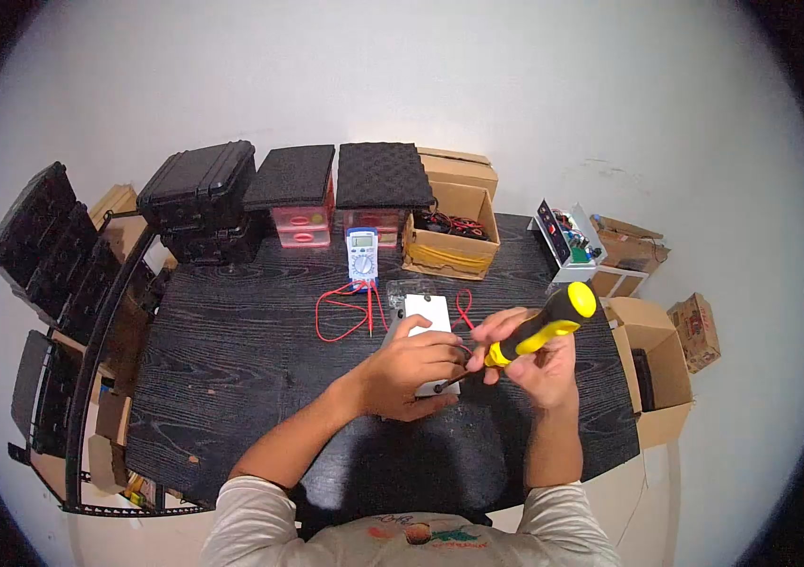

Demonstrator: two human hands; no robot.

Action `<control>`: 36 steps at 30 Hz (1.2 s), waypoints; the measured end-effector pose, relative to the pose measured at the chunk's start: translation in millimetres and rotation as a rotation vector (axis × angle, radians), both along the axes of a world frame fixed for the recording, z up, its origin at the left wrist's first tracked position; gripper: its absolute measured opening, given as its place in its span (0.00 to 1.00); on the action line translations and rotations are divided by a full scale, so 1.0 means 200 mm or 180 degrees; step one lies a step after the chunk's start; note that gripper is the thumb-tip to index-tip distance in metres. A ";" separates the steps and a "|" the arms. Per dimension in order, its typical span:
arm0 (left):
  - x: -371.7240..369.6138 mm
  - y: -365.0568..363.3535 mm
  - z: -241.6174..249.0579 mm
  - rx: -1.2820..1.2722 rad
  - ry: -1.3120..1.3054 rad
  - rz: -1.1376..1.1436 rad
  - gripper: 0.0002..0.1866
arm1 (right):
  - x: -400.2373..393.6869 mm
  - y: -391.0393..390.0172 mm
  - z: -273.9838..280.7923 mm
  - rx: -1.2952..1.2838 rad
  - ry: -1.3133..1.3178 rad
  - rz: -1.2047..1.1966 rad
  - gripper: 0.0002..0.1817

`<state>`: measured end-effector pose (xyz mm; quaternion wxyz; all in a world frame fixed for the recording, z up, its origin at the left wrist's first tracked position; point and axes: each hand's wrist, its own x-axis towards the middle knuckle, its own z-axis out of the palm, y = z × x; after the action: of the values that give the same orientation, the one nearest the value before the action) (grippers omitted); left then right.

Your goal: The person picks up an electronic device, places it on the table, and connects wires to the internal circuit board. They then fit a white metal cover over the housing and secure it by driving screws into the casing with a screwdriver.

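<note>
A white box-shaped device [427, 310] lies on the black table, partly covered by my left hand [418, 367], whose fingers wrap over its top and side. My right hand [536, 364] is closed around a yellow and black screwdriver [550, 324]. The dark shaft slants down to the left, and its tip meets the device's near right corner, at a dark screw spot. A red wire shows beside the device.
Behind the device stands a blue and white multimeter [362, 257] with red leads [324, 317]. Farther back are red drawers [303, 227], a cardboard box [449, 255] of cables and black cases [199, 189]. An opened electronic unit [567, 244] sits at the back right of the table [222, 350].
</note>
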<state>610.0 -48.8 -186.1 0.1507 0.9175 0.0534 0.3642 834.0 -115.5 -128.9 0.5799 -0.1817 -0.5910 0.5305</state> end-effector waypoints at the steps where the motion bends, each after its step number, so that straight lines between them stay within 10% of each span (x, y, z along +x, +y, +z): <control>1: 0.00 0.00 0.01 0.0007 -0.0006 -0.0003 0.21 | 0.00 0.00 0.00 0.0058 -0.0084 -0.0096 0.30; 6: 0.00 0.00 0.00 0.0053 0.0079 -0.0021 0.22 | -0.01 0.11 -0.09 0.0938 0.0297 0.0027 0.34; 9: 0.00 0.00 0.01 -0.0001 0.0061 0.0021 0.19 | -0.01 0.01 0.00 -0.0144 0.0447 0.0238 0.29; 27: -0.02 0.01 0.02 0.0019 0.0331 -0.0026 0.18 | 0.12 0.15 -0.07 0.0236 0.0363 -0.1285 0.24; 36: -0.06 -0.01 0.05 -0.0185 0.0562 0.0055 0.17 | 0.59 0.67 -0.79 -0.0360 -0.3203 -0.3055 0.19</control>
<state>599.0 -51.3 -176.0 0.1688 0.9408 0.0850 0.2815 952.9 18.2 -286.7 0.3956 -0.6764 -0.6137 0.0969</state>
